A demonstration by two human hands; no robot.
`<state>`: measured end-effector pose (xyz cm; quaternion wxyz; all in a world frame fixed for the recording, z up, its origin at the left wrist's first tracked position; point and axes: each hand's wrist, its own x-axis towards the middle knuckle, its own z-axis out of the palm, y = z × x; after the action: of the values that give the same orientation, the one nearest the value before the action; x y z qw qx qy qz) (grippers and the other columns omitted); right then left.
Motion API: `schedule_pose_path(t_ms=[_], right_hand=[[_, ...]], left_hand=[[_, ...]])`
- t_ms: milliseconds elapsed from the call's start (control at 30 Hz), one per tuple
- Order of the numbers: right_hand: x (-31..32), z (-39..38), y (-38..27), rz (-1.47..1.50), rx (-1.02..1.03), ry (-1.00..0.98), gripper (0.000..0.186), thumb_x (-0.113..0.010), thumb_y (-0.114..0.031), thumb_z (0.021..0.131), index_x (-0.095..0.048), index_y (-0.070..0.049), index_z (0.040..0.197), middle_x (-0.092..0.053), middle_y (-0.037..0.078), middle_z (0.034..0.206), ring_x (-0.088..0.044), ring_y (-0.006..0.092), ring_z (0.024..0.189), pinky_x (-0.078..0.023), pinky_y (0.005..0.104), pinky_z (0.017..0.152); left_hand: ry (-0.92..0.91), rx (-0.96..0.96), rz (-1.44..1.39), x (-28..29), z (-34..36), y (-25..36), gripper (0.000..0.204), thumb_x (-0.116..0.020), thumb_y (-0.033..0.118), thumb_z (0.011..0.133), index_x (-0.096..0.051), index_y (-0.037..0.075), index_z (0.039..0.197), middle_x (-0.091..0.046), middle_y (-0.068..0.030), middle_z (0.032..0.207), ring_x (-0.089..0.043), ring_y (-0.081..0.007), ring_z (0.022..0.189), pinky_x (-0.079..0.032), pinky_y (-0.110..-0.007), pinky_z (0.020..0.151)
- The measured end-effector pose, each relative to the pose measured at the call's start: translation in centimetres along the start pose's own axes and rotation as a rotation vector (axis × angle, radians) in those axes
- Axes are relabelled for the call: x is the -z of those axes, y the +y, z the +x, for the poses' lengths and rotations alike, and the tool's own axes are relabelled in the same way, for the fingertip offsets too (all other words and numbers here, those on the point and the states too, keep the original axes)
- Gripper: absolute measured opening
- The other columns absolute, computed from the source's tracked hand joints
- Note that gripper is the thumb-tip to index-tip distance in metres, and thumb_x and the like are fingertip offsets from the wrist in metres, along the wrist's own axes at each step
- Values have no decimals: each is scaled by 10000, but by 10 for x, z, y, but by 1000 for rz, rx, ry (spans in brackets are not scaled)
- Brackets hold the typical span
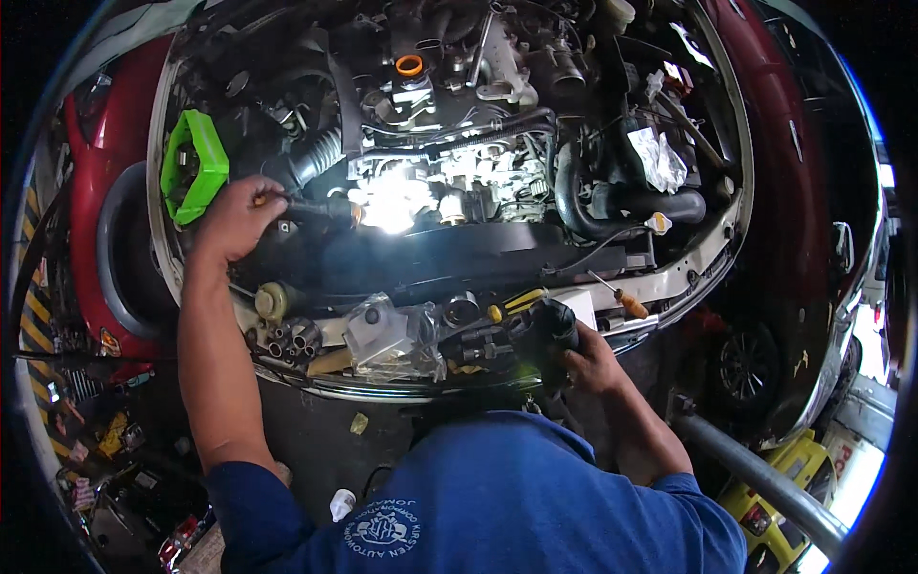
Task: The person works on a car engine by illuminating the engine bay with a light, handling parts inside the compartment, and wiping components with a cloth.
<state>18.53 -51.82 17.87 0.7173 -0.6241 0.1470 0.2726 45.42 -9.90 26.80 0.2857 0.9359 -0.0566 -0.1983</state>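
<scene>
My left hand (244, 215) is closed round a dark cylindrical flashlight (320, 210), beside a green plastic tray (216, 172). A bright patch of light falls on the engine (449, 172) just right of the flashlight's head. My right hand (588, 359) grips a black plastic part (545, 340) at the front edge of the engine bay. Beside that part are yellow-handled pliers (524, 298), clear plastic bags (382, 335) and several metal sockets (296, 340). A wooden-handled screwdriver (631, 304) lies on the front rail to the right.
Crumpled foil (658, 158) and thick black hoses (669, 204) sit at the right of the bay. A red car (100, 297) stands at the left, a dark red vehicle (794, 239) at the right. A grey metal pole (765, 478) and a yellow object (784, 493) are at the lower right.
</scene>
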Motion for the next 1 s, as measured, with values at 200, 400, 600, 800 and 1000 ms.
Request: schedule_pose_path(t_ms=[200,400,600,800,1000], right_hand=[[4,6,12,-51,56,0,372,-590,-104,872,-519,-9,1225,-604,46,1073,-553,121,974,-467,292,852],[3,-3,-2,-39,-14,69,347,-583,-111,875,-529,-7,1201,-622,49,1016,-579,116,891,-485,287,799],[3,-4,-1,-67,-32,52,344,-575,-115,871,-537,-15,1197,-625,45,992,-580,110,854,-489,278,766],[8,-7,10,-165,22,102,357,-574,-116,875,-528,-18,1215,-621,49,1014,-575,116,881,-487,283,783],[24,-5,34,-176,4,51,437,-567,-44,860,-476,6,1285,-639,112,1116,-568,150,1013,-455,315,921]], left_hand=[[-77,-112,-48,-12,4,7,293,-684,106,769,-638,25,1047,-641,-64,889,-589,-153,831,-472,-310,750],[-90,-49,243,-48,7,-9,324,-681,108,767,-625,37,1078,-657,-135,916,-622,-227,838,-487,-351,770],[-43,-93,180,-85,9,-49,315,-681,98,763,-623,52,1069,-637,-147,931,-622,-266,858,-493,-370,773],[-60,161,159,-108,8,-79,320,-692,95,761,-600,82,1068,-642,-166,981,-629,-305,883,-494,-398,768],[-11,88,169,-113,11,-90,305,-700,129,777,-601,71,1059,-656,-167,959,-644,-304,873,-499,-391,772]])
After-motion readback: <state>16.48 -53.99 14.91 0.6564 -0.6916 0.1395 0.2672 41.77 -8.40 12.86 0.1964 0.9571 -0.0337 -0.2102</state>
